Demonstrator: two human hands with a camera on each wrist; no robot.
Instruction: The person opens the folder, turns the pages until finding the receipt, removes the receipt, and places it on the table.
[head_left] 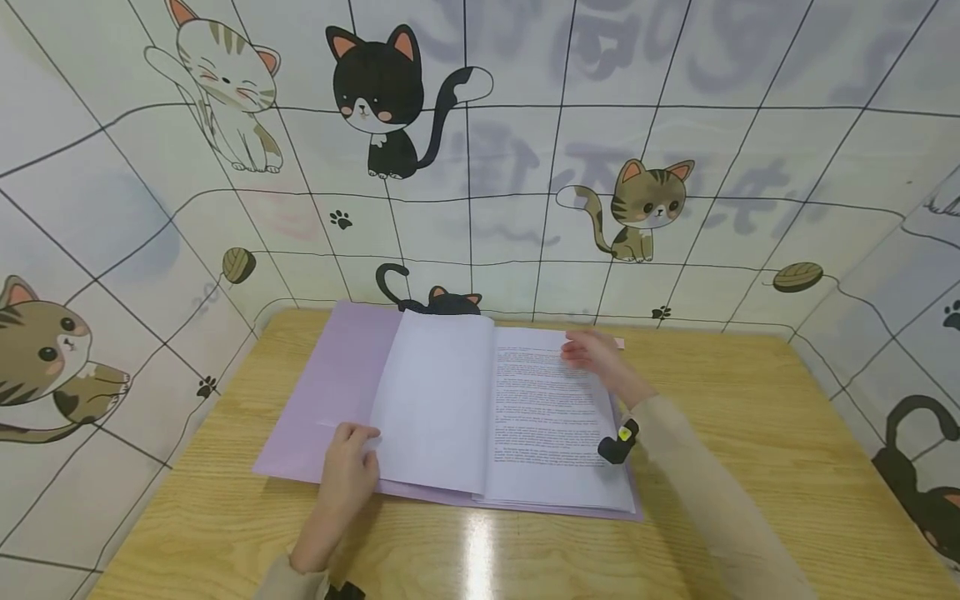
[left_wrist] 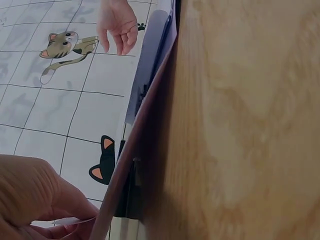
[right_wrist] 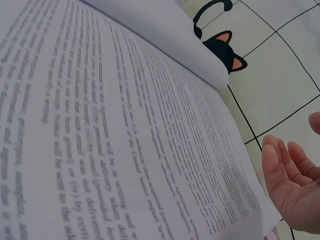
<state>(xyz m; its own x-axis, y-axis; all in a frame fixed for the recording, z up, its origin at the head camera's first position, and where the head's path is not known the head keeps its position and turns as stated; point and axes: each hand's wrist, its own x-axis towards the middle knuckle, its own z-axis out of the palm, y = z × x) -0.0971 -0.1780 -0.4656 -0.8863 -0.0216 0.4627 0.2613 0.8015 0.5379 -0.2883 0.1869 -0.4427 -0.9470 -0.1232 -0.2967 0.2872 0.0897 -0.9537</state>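
The folder is lying open across the worktop, its cover spreading out to the left, which is probably giving the papers a flat bed between my hands. The blank sheet is resting on the left side and curving up toward the fold, so I am holding its left edge near the near corner, seemingly to stop it swinging back over the printed page. That page is lying face up on the right, its lines running across in front of me.

My left hand is pinching the sheet, with paper showing between thumb and fingers just beside the folder's edge. My right hand is grasping nothing; it is hovering about the printed page's far right corner, fingers loosely bent and thumb standing apart. Whether any fingertip is touching the paper, I cannot tell.
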